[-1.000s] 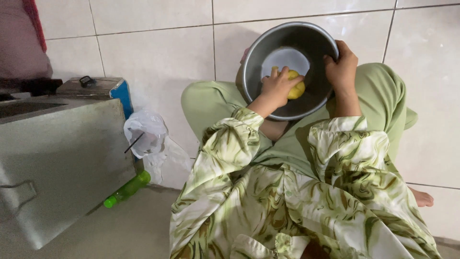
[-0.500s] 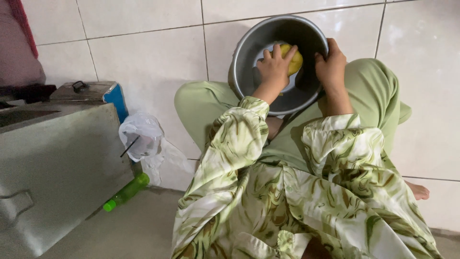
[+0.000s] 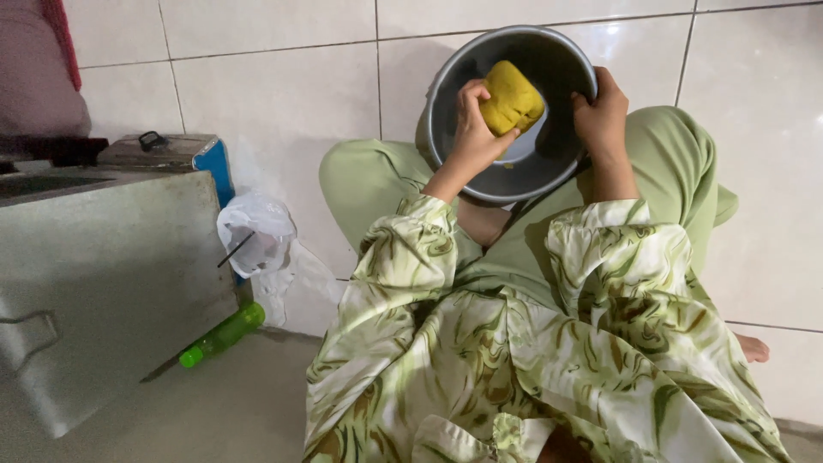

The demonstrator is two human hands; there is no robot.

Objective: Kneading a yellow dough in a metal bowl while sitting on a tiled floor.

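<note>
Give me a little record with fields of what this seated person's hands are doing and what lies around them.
left hand: presses a yellow sponge against the inside of the round grey metal bowl
right hand: grips the bowl's rim on the right side
bowl position: tilted toward the camera, resting on the lap
person: sits cross-legged on a white tiled floor, in green trousers and a leaf-patterned top
to the left: a large metal box, a crumpled clear plastic bag, a green plastic bottle lying on its side

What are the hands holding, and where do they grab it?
The left hand grips a yellow sponge by its lower edge, inside the metal bowl. The right hand holds the bowl's rim.
</note>
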